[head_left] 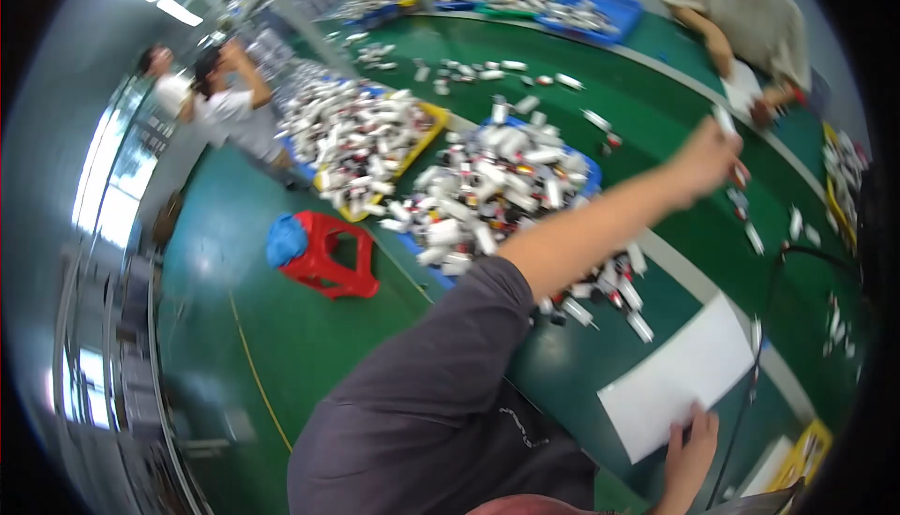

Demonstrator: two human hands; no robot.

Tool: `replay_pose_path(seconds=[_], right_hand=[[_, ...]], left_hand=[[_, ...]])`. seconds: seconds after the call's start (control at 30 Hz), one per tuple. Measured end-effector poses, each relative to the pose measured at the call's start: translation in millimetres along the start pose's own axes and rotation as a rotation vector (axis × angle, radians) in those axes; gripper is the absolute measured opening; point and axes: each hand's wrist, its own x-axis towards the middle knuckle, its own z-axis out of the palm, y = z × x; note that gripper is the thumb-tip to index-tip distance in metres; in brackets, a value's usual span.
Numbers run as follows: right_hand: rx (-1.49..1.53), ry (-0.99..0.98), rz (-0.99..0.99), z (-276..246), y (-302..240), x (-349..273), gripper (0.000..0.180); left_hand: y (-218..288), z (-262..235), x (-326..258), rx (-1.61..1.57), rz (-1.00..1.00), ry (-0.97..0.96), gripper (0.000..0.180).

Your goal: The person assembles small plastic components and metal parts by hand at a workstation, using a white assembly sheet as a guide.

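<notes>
My left hand is stretched out over the green conveyor belt, its fingers closed around a small white cylindrical part. Motion blurs this hand somewhat. Just beyond its fingers, more such parts lie on the belt. Down at the lower right, my right hand rests its fingertips, apart, on the near edge of a white sheet lying on the green tabletop. Below my left forearm, a blue tray is heaped with white cylindrical parts, some spilling onto the table.
A second heaped tray, yellow-rimmed, stands farther left. A red stool with a blue bundle is on the floor. Across the belt sits another person holding a white sheet. A dark cable crosses beside my sheet.
</notes>
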Motion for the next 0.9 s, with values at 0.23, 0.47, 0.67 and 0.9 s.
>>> replay_pose_path(seconds=[0.23,0.47,0.67,0.9], right_hand=[[-0.051,-0.170,-0.025,-12.1,-21.3,30.9,0.036],[-0.200,0.031,0.110,-8.2,5.0,3.5,0.071],[0.260,0.612,-0.196,-7.5,-67.1,86.4,0.055],[0.532,0.545,-0.206,21.5,-74.6,117.8,0.057]], left_hand=[[48.6,50.2,-111.1,-0.677,-0.490,0.183,0.037],[-10.1,64.1,-132.6,-1.016,-0.739,0.124,0.036],[20.5,52.9,-149.6,-0.692,-0.526,0.119,0.038],[18.2,69.6,-153.8,-0.654,-0.616,-0.112,0.043]])
